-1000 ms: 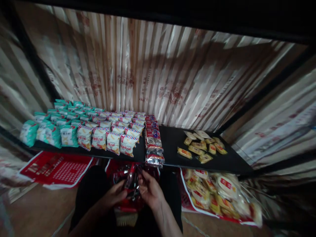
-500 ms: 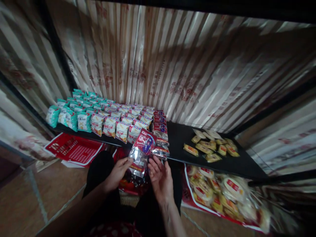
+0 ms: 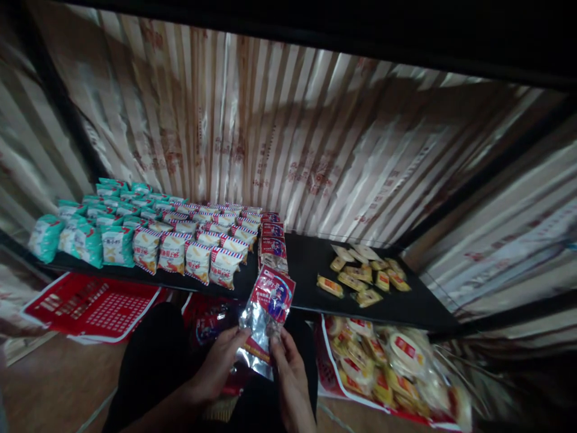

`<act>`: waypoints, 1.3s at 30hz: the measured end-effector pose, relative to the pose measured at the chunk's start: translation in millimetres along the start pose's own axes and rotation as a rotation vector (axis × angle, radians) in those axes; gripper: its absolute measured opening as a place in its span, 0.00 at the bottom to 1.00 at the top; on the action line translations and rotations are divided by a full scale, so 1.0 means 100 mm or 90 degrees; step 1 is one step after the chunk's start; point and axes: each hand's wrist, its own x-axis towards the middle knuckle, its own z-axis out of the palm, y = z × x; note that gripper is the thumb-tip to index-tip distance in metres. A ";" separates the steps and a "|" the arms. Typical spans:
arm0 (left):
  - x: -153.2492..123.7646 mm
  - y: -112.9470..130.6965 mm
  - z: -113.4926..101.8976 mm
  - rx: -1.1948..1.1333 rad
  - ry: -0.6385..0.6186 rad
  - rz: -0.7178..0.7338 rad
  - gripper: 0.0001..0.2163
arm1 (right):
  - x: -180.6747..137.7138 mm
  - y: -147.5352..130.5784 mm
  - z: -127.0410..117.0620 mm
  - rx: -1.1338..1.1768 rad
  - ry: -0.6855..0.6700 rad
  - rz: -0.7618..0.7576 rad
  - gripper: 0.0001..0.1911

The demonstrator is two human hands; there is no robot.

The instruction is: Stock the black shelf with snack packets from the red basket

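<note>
Pinched by both hands, the red-and-silver packet (image 3: pixel 263 320) is gripped at its lower half, the left hand (image 3: pixel 222 361) closed on its left edge and the right hand (image 3: pixel 288 368) closed on its right. It is tilted, printed face up, at the front edge of the black shelf (image 3: pixel 304 258), its red end overlapping that edge in view. Just beyond lies a column of similar packets (image 3: pixel 273 248) running toward the rear edge, with white snack bags (image 3: pixel 197 261) packed along its left side and yellow packets (image 3: pixel 354 281) loosely grouped toward the shelf's right end. Whether the held packet touches the column, I cannot tell. I judge the step in hand to be steadying and squaring this one packet; a next move would call for clearing the front edge, red end leading, without nudging the column or creasing the foil
</note>
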 end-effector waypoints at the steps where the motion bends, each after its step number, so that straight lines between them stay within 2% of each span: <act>1: 0.01 0.00 0.05 0.024 -0.012 0.000 0.19 | 0.02 0.00 -0.04 -0.022 0.025 -0.015 0.30; 4: 0.08 0.05 0.19 0.067 -0.062 0.015 0.21 | 0.16 -0.06 -0.16 -0.082 0.096 -0.057 0.31; 7: 0.24 0.09 0.30 0.072 -0.059 0.063 0.22 | 0.35 -0.23 -0.21 -0.106 0.121 -0.096 0.32; 13: 0.72 0.09 0.46 0.070 -0.008 0.163 0.30 | 0.84 -0.54 -0.16 -0.098 0.079 -0.131 0.40; 18: 1.06 0.20 0.54 0.100 0.022 0.191 0.18 | 1.30 -0.62 -0.12 -0.204 0.063 -0.206 0.32; 22: 1.27 0.32 0.53 0.114 0.044 0.181 0.16 | 1.57 -0.64 -0.08 -0.328 0.058 -0.249 0.28; 30: 1.50 0.30 0.44 0.249 0.096 0.173 0.18 | 1.74 -0.64 0.01 -0.541 0.068 -0.319 0.23; 35: 1.52 0.29 0.41 0.311 0.104 0.198 0.18 | 1.73 -0.65 0.02 -0.650 0.107 -0.370 0.19; 39: 1.47 0.23 0.39 0.340 0.105 0.223 0.17 | 1.74 -0.57 -0.03 -0.661 0.103 -0.416 0.18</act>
